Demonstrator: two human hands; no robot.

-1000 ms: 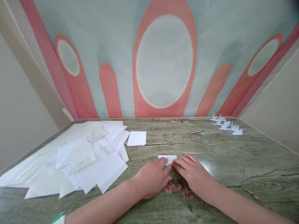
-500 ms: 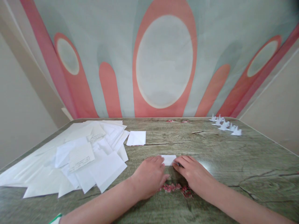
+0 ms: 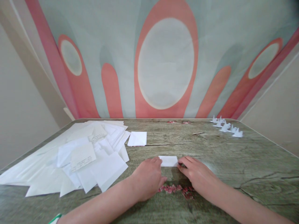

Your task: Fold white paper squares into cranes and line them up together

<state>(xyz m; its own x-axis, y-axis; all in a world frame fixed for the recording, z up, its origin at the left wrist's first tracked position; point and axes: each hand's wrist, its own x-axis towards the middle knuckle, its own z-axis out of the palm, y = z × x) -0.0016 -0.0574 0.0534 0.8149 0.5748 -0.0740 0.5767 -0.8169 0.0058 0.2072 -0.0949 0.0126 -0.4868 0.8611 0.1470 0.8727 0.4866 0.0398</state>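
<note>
A small white sheet of paper (image 3: 169,161), folded into a narrow rectangle, lies flat on the table between my hands. At its left end, the fingertips of my left hand (image 3: 149,178) press on the edge, the thumb sticking out below it. My right hand (image 3: 192,169) has its thumb and curled fingers at the paper's right end, closed on the lower right corner. The undersides of the fingers are hidden.
A spread pile of white paper (image 3: 109,168) covers the table's left side, with printed pieces on top. A neat stack of square sheets (image 3: 137,138) is beside it. Several folded paper figures (image 3: 225,127) stand at the far right on the wood-patterned table (image 3: 233,158).
My right hand has slid a little to the right, and my left slightly left, so more of the folded paper shows between them. The view has shifted slightly.
</note>
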